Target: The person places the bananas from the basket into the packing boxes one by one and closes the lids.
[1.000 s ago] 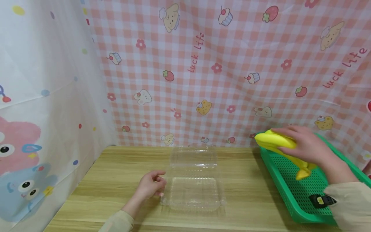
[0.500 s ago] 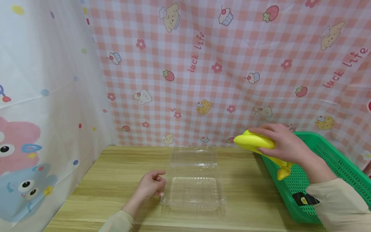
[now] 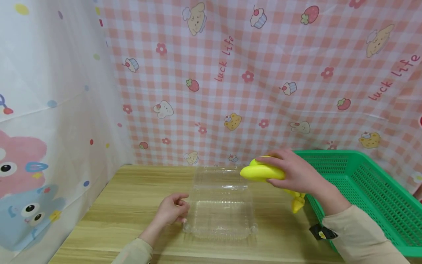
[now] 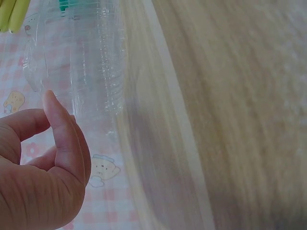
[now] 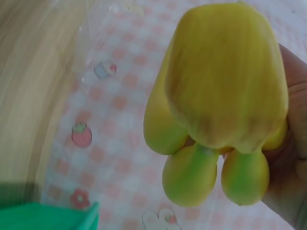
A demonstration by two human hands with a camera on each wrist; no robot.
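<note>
A bunch of yellow bananas [image 3: 263, 172] hangs in my right hand [image 3: 291, 170], which grips it from above between thumb and fingers. It is over the table, between the green basket and the clear plastic container. In the right wrist view the bananas [image 5: 225, 76] fill much of the frame, some tips greenish. The clear plastic container [image 3: 221, 234] lies on the table with its lid [image 3: 219, 178] folded back. Beside its left edge my left hand [image 3: 173, 209] rests with loosely bent fingers; whether the fingertips touch the plastic I cannot tell.
A green perforated basket [image 3: 357, 161] stands at the right of the wooden table [image 3: 132, 198], partly behind my right forearm. A pink checked cloth [image 3: 211, 99] hangs behind the table, and a white printed cloth [image 3: 66, 121] hangs on the left.
My right hand has carried the bananas leftward from above the green basket to near the container's right side. The left hand and the container have stayed in place.
</note>
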